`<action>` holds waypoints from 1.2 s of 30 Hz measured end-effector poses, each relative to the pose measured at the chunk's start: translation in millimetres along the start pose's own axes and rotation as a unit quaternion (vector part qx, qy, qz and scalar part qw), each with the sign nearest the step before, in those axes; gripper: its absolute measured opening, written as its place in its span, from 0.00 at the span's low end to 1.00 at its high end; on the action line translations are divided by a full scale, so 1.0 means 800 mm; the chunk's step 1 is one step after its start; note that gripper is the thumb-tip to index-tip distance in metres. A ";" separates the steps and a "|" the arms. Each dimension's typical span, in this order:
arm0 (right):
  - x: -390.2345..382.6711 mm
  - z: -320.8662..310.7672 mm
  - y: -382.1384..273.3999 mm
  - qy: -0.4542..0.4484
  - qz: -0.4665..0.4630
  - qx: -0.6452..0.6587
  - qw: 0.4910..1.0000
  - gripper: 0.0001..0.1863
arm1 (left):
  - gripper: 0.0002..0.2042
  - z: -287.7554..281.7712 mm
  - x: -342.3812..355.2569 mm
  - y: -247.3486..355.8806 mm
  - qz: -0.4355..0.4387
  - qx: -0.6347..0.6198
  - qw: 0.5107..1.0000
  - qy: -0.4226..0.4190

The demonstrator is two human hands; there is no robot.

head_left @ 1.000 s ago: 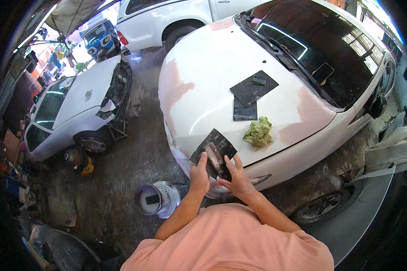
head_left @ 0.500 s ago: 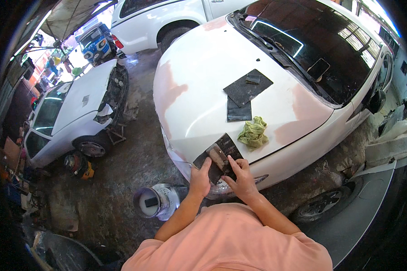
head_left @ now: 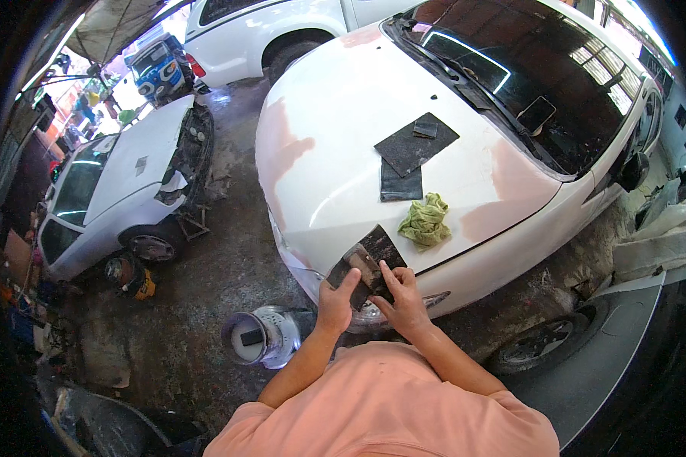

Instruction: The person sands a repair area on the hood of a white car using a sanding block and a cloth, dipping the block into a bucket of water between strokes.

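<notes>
A black sheet of sandpaper [head_left: 384, 242] is held between my two hands over the front edge of the white car hood [head_left: 335, 152]. Across the sheet lies a worn, brownish-grey block [head_left: 364, 266]. My left hand [head_left: 335, 306] grips the sheet's left side, thumb on top near the block. On the other side my right hand [head_left: 405, 303] pinches the sheet with the thumb and fingers; some fingertips are hidden beneath it. Just beyond, a crumpled green cloth [head_left: 425, 222] rests on the hood. Farther up lie more dark sandpaper sheets [head_left: 411, 148], overlapping, with a small folded piece [head_left: 424, 130] on top.
Pinkish patches [head_left: 520, 174] mark the hood. A phone [head_left: 537, 116] lies by the windshield. Beside my left forearm stands a bucket [head_left: 245, 339] of cloudy liquid with a dark block. A partly dismantled car [head_left: 129, 183] is at left, a grey car panel [head_left: 602, 365] at right.
My left thumb has shifted slightly right over the sheet, close to the block. The right hand keeps nearly the same grip. The whole view has moved a little.
</notes>
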State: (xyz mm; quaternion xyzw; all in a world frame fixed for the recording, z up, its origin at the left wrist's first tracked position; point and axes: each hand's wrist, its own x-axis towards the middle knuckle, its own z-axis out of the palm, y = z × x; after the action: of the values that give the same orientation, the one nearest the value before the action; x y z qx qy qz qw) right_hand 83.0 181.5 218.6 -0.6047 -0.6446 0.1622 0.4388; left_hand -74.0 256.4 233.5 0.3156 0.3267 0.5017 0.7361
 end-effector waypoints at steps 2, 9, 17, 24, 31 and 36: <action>0.000 0.001 0.000 0.016 -0.017 -0.005 1.000 0.41 | 0.12 0.003 0.002 -0.007 0.047 0.070 0.996 0.019; 0.010 -0.014 0.026 0.084 0.144 0.260 0.951 0.21 | 0.12 -0.015 0.002 0.043 0.019 0.085 0.995 -0.043; 0.016 0.001 0.037 -0.282 0.187 0.622 0.706 0.32 | 0.19 -0.026 0.018 0.049 -0.075 0.034 0.965 -0.251; 0.010 -0.001 0.021 -0.236 0.148 0.546 0.790 0.27 | 0.19 -0.028 0.018 0.047 -0.070 0.076 0.950 -0.296; 0.002 0.014 0.020 -0.122 0.193 0.489 0.842 0.15 | 0.29 0.003 -0.032 -0.004 -0.017 -0.052 0.987 -0.150; -0.011 0.024 0.027 -0.130 0.201 0.435 0.868 0.19 | 0.32 -0.005 -0.034 -0.035 0.024 0.111 0.993 -0.033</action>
State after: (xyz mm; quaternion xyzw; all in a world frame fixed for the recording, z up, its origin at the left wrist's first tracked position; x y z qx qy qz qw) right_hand 81.2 184.1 188.3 -0.4423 -0.4241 0.5886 0.5273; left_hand -69.6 222.7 213.4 0.4190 0.3486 0.4691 0.6949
